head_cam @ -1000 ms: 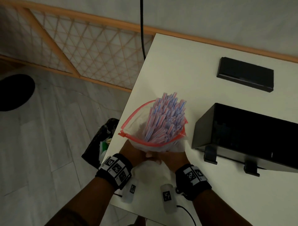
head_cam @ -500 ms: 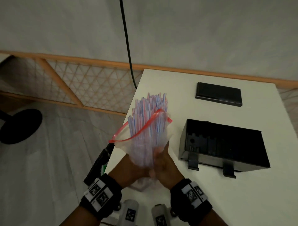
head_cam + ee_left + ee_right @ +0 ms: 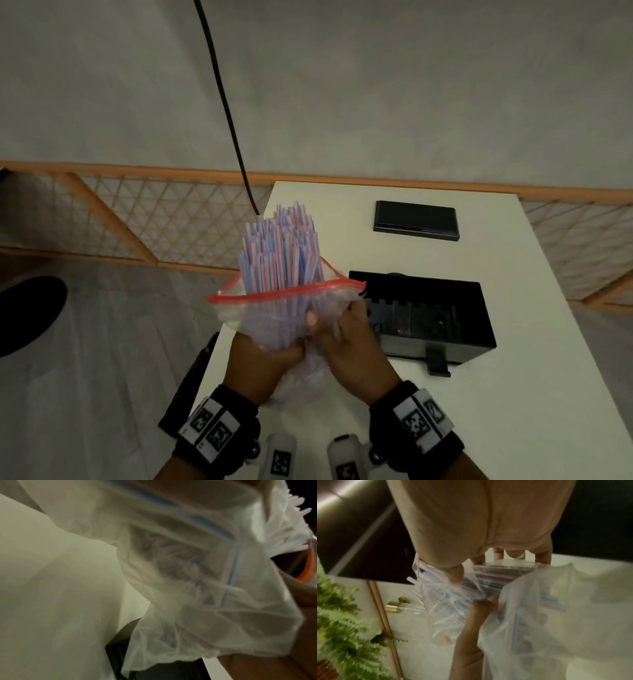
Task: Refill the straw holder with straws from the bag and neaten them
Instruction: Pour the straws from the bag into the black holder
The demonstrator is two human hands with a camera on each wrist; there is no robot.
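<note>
Straws [image 3: 279,253], striped red, blue and white, stand upright as one thick bundle inside a clear zip bag [image 3: 274,318], their tops fanning well above its red seal strip. I see the bag lifted off the white table [image 3: 513,394], over the table's near left corner, just left of the black straw holder [image 3: 424,318]. My left hand [image 3: 260,368] grasps the lower part of the bundle through the plastic, fingers wrapped round it from the left. My right hand [image 3: 349,346] clutches the bag's right side a little higher, thumb pressed on the front of the plastic and fingers curled behind. The loose bottom of the bag hangs bunched between my two wrists. In the right wrist view the right hand [image 3: 479,527] fills the top of the frame, fingertips on the crumpled bag [image 3: 450,601] with the straws [image 3: 494,576] showing through it. The left wrist view is mostly blurred plastic [image 3: 188,574], with a few straw tips [image 3: 289,513] at the upper right. The holder lies on the table with its open top showing notched dividers. Behind it a flat black lid [image 3: 416,221] lies apart, near the far edge. A black cable [image 3: 226,113] hangs down the wall to the table's far left corner.
</note>
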